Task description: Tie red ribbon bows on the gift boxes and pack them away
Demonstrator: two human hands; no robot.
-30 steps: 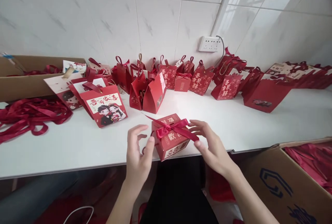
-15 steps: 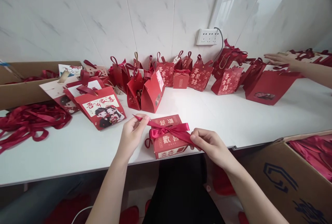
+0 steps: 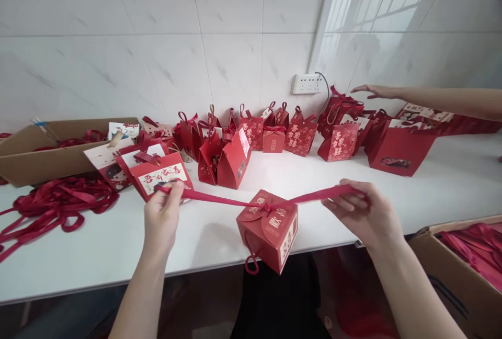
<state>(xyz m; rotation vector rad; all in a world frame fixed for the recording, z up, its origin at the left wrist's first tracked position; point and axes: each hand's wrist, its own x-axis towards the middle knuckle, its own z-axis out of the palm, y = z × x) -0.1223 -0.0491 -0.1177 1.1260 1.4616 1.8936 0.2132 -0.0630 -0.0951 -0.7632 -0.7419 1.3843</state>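
A red paper gift box (image 3: 266,229) with gold lettering is tilted at the table's front edge, a cord loop dangling from its left side. Across its top runs a dark red satin ribbon (image 3: 219,199), knotted at the middle and stretched out to both sides. My left hand (image 3: 162,213) pinches one end of the ribbon between thumb and fingers. The other end is pinched in my right hand (image 3: 358,205), off to the right and slightly higher than the box. Both hands are closed and apart from the box itself.
Several red gift boxes (image 3: 233,161) line the white table (image 3: 176,245) along the wall. At left lie loose ribbons (image 3: 66,200) and a cardboard carton (image 3: 19,164). Another carton (image 3: 455,271) stands at lower right. Another person's arm (image 3: 439,99) reaches in from the right.
The bow on the box has come undone into a single knot. My hands have moved apart, pulling the ribbon taut, and the box has tilted. The other person's arm has reached further left.
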